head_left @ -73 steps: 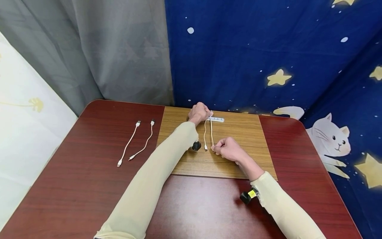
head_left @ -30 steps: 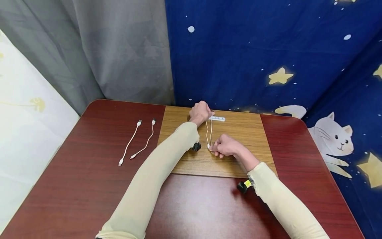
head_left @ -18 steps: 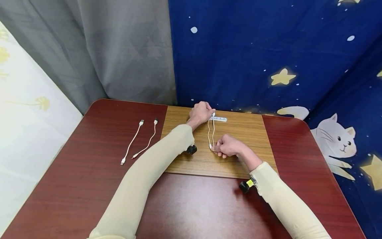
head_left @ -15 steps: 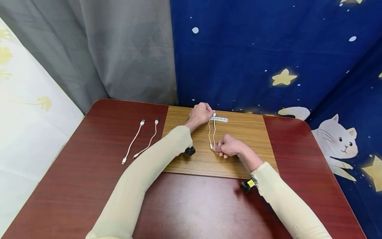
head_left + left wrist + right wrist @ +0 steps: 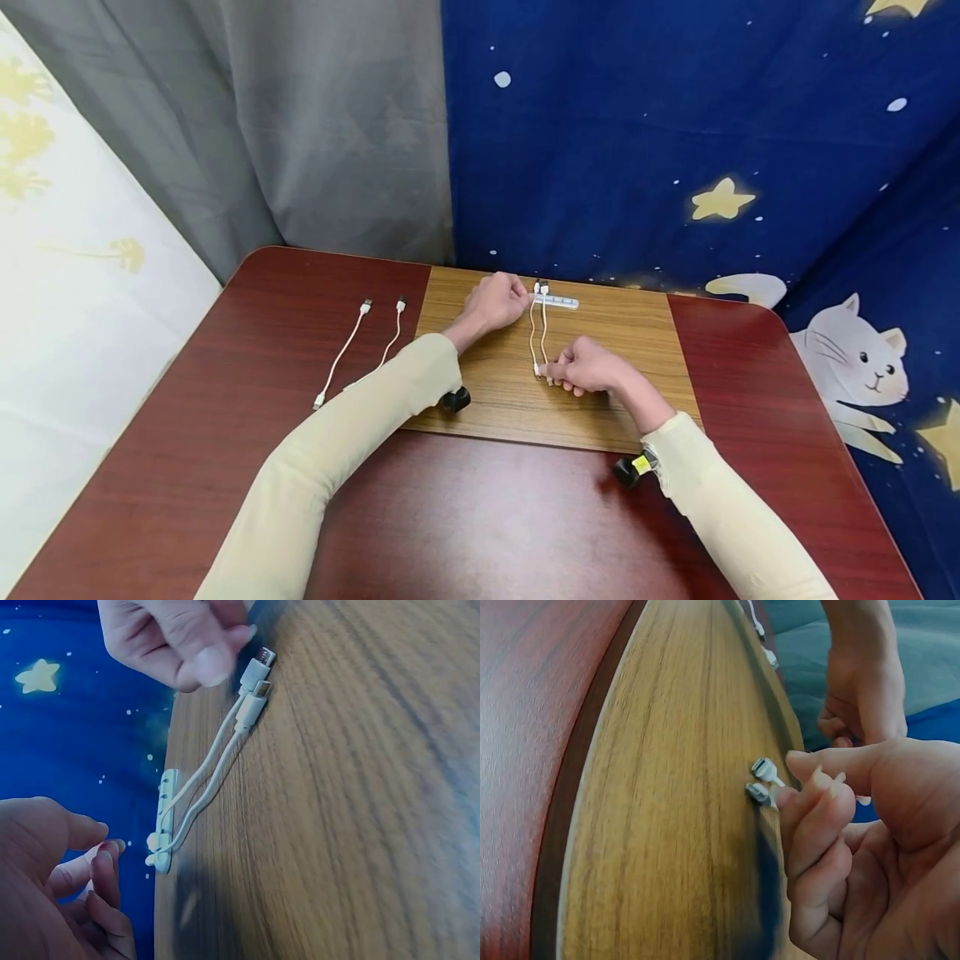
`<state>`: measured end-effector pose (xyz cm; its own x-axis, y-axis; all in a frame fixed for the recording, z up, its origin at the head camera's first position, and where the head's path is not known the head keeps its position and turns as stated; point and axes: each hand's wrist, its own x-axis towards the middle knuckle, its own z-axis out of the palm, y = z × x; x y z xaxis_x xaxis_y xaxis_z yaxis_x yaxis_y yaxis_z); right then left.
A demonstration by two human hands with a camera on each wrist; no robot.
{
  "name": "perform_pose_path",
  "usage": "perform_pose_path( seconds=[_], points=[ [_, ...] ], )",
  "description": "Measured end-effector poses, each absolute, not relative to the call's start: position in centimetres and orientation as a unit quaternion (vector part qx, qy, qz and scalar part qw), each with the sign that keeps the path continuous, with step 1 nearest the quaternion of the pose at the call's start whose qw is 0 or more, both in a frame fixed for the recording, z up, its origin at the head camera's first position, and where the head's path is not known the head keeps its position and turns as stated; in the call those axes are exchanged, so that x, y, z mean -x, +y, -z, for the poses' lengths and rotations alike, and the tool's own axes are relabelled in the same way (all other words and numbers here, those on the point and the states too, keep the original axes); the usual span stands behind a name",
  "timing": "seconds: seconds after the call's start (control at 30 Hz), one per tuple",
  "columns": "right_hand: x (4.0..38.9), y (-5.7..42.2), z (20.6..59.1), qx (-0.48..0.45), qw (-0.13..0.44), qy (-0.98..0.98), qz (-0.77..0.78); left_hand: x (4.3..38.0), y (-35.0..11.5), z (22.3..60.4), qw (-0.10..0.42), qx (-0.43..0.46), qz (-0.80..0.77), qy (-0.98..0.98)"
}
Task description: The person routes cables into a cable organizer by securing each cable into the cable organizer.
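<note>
Two short white USB cables lie side by side on the wood-grain board [image 5: 487,400]. One cable [image 5: 532,329] is on the left, the other cable [image 5: 543,329] on the right. Their upper ends sit at the left end of a pale cable-clip strip [image 5: 562,302]. My left hand [image 5: 498,302] is just left of the strip, fingers loosely bent and holding nothing. Close to the lower plugs hovers my right hand [image 5: 588,365]; the left wrist view shows its thumb and fingers apart from the two plugs [image 5: 253,709]. Its fingers hold nothing visible.
Two more white USB cables lie on the red-brown table to the left: one cable [image 5: 341,354] and a second cable [image 5: 393,333], partly hidden by the left sleeve [image 5: 337,450]. Grey and blue curtains [image 5: 562,142] hang behind the table's far edge.
My left hand has let go of the right cable's upper end and drawn back left and nearer. The right hand has released the lower plugs. The head view has shifted slightly.
</note>
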<state>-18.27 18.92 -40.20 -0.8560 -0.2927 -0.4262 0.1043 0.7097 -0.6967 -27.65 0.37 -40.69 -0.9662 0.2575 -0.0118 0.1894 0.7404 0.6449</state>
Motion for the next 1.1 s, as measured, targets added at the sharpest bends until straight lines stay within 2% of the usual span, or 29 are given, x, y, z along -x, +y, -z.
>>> perform_pose_path(
  seconds=[0.27, 0.57, 0.83, 1.1],
  points=[
    [18.0, 18.2, 40.2, 0.061, 0.199, 0.869, 0.45, 26.5, -2.8, 40.8, 0.046, -0.132, -0.364, 0.921],
    [17.3, 16.7, 40.8, 0.112, 0.155, 0.857, 0.478, 25.0, -6.8, 40.2, 0.08, -0.146, -0.385, 0.908],
    [16.6, 15.5, 40.9, 0.126, 0.181, 0.859, 0.463, 24.4, -10.5, 39.9, 0.1, -0.13, -0.388, 0.907],
    [15.9, 14.2, 41.2, 0.161, 0.19, 0.85, 0.465, 25.0, -14.3, 39.9, 0.089, -0.094, -0.389, 0.912]
  ],
)
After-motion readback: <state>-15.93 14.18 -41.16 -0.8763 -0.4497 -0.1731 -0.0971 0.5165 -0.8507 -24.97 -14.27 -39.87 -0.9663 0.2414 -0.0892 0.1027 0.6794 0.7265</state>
